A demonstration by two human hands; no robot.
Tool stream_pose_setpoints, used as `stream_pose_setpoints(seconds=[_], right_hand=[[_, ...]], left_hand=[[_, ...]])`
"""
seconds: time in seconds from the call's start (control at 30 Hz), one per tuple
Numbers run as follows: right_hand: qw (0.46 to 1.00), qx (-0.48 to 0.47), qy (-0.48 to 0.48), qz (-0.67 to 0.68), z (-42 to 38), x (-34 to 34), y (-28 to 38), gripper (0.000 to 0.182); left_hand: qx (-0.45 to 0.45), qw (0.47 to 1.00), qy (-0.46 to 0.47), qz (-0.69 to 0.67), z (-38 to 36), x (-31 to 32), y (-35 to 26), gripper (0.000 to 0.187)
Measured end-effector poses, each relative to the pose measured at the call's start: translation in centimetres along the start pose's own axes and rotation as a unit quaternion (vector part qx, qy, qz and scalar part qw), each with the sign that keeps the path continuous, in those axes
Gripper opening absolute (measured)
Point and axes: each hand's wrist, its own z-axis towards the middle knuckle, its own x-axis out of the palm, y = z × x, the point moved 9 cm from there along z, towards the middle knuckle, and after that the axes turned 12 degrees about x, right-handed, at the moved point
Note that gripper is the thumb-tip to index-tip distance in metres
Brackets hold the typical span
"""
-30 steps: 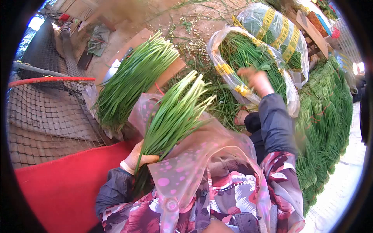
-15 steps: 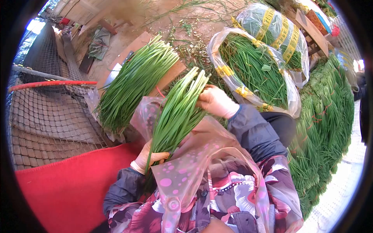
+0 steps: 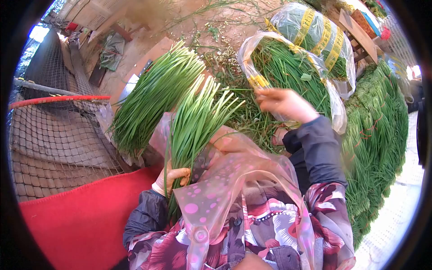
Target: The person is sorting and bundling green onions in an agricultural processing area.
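Observation:
My left hand (image 3: 173, 177) is wrapped round the lower, leafy end of a bunch of garlic chives (image 3: 195, 121), whose pale stem ends fan out away from me. Motion smears my right hand (image 3: 288, 104), which is off the bunch and over the near edge of an open plastic bag (image 3: 339, 118) full of loose chives (image 3: 288, 72). Its fingers are too blurred to read. Just left of the held bunch, a larger pile of chives (image 3: 155, 96) lies on a brown board (image 3: 163, 47). A clear pink-dotted apron (image 3: 211, 193) covers my lap.
A second tied bag with yellow tape (image 3: 310, 36) stands behind the open one. Along the right side runs a long stack of bundled chives (image 3: 375, 135). Trimmings (image 3: 252, 112) litter the ground ahead. Netting (image 3: 63, 144) and a red cloth (image 3: 85, 211) lie to the left.
My right hand has let go of the stem ends and swung right towards the open bag. The held bunch has spread apart at its top; my left hand still grips it.

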Motion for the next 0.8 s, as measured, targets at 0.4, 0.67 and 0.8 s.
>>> stream_pose_setpoints(seconds=[0.4, 0.67, 0.8], right_hand=[[0.852, -0.009, -0.080, -0.518, 8.9, 2.3, -1.7, 0.042], [0.973, 0.014, -0.194, -0.123, 9.3, -8.5, -3.8, 0.022], [0.716, 0.162, -0.189, -0.652, 6.6, -10.0, -5.1, 0.063]], left_hand=[[-0.017, 0.999, 0.022, 0.041, -0.6, 1.5, -1.1, 0.031], [-0.012, 0.998, -0.015, 0.052, -1.6, 0.4, -0.9, 0.035], [-0.009, 0.999, -0.009, 0.043, -1.4, -1.4, 0.0, 0.033]])
